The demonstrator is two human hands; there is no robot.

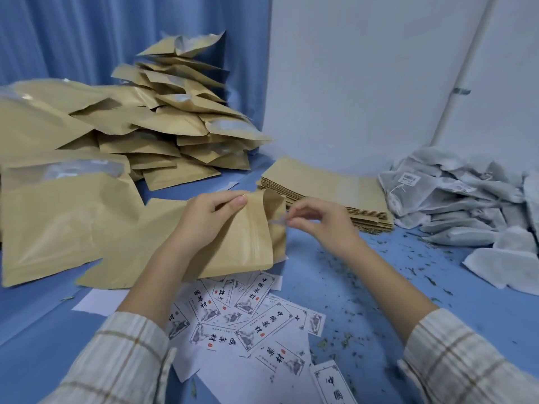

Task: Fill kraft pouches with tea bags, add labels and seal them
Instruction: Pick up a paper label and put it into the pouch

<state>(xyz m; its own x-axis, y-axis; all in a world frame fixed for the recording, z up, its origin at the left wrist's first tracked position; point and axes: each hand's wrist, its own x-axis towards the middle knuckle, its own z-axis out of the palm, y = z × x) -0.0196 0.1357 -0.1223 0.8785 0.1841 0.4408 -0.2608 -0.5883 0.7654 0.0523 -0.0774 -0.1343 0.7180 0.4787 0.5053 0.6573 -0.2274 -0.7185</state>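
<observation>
The kraft pouch (245,237) looks light, thin and easily creased; the left hand (210,217) grips its top edge, fingers curled; the right hand (318,220) pinches a clear strip (277,222) at its mouth; best held by the edges.

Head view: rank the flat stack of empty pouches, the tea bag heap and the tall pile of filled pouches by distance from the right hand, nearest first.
From the right hand:
1. Flat stack of empty pouches, just behind it.
2. Tea bag heap, off to the right by the wall.
3. Tall pile of filled pouches, far back left against the curtain.
</observation>
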